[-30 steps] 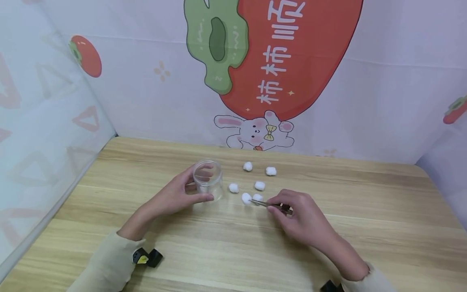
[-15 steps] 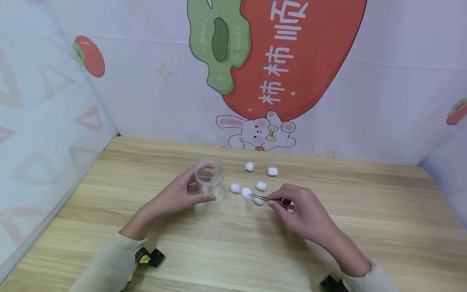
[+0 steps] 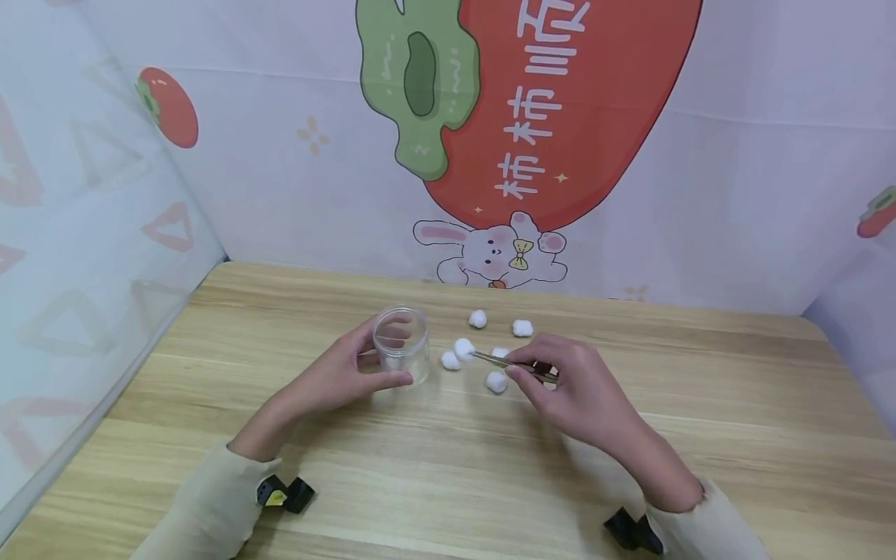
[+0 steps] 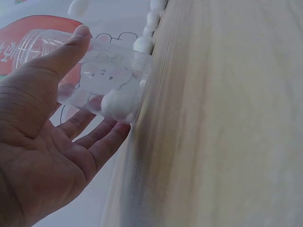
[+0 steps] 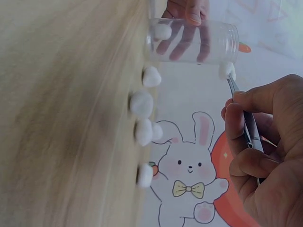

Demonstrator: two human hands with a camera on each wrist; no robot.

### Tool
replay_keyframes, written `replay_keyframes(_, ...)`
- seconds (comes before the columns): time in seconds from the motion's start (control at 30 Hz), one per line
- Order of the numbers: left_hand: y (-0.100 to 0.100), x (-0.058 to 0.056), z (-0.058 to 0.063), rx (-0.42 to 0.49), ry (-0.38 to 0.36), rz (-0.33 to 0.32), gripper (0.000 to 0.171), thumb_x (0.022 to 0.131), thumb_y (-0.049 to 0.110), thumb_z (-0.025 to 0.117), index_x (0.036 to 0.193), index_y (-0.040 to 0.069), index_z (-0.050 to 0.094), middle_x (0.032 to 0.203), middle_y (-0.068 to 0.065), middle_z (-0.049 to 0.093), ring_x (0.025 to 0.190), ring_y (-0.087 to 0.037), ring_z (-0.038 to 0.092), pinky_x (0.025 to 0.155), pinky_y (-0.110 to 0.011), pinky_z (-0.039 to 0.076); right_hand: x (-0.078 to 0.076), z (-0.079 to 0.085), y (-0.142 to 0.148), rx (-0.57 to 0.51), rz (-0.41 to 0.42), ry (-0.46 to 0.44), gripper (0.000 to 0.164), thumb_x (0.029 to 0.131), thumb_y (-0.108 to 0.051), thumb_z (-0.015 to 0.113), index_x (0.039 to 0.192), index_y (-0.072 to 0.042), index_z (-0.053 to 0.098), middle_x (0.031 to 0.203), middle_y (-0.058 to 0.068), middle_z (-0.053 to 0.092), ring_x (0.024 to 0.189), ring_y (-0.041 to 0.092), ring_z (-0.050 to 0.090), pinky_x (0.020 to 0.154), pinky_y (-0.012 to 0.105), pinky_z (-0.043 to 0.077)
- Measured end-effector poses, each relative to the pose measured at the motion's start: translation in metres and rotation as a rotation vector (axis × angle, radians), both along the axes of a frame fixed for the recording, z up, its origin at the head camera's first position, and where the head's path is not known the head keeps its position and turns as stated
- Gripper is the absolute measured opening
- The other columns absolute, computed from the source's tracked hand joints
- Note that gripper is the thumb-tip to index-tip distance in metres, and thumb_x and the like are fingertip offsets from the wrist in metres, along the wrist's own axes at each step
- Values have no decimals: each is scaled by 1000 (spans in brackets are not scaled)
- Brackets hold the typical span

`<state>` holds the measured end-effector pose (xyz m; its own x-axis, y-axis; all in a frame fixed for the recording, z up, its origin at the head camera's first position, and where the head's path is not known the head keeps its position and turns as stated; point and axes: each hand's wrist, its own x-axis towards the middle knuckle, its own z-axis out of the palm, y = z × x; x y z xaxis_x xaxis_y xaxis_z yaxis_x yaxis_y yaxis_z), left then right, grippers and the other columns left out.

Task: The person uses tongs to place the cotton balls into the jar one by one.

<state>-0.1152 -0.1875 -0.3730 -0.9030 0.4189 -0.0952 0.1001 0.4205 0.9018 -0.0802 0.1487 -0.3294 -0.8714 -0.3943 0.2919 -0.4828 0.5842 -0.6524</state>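
Note:
My left hand (image 3: 343, 369) holds a clear, lidless jar (image 3: 402, 365) upright on the table, thumb in front and fingers behind. One cotton ball (image 5: 163, 31) lies at the jar's bottom in the right wrist view. With my right hand (image 3: 577, 397) I pinch metal tweezers (image 5: 249, 130). Their tips grip another cotton ball (image 3: 463, 349), raised above the table, to the right of the jar. In the right wrist view this ball (image 5: 227, 71) hangs close beside the jar's rim.
Several loose cotton balls lie on the wooden table (image 3: 420, 482) right of the jar, including one near the back (image 3: 477, 319) and one under the tweezers (image 3: 497, 382). Behind the table hangs a printed cloth (image 3: 280, 194), with another cloth side (image 3: 84, 272) at the left.
The tweezers have lifted a cotton ball off the table, and my right hand has moved it up and slightly left toward the jar. My left hand and the jar stay in place.

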Motion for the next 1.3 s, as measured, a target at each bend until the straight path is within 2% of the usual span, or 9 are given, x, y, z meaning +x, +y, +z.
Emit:
replay_keyframes(0.3,0,-1,-2,0,25,-10,78,87,33,90,151,35,46,150,-8,60,140,-32,61,116,-44,55,-6,9,-8,-3,-12,25,9,94,-9,80,103,-10,82,90,-5,75,72,8,56,61,25,54)
replay_keyframes(0.53,-2,-1,-3,11,16,-7,78,87,33,90,151,36,47,150,-8,60,141,-31,61,116,-43,55,-11,17,-19,-21,1,14,9,94,-12,80,103,-14,82,89,-8,73,74,9,58,62,25,54)
replay_keyframes(0.97,1,0,-2,2,20,-17,77,87,34,89,151,36,46,151,-11,60,141,-34,60,118,-49,53,-19,22,-35,-21,16,42,12,94,-12,81,105,-13,82,89,-6,73,79,8,61,69,26,58)
replay_keyframes(1.3,0,1,-2,16,12,-9,78,87,32,90,151,35,47,150,-11,61,139,-33,62,116,-46,55,-25,25,-39,-16,9,33,13,94,-13,81,107,-12,83,92,-4,75,81,9,64,68,25,59)
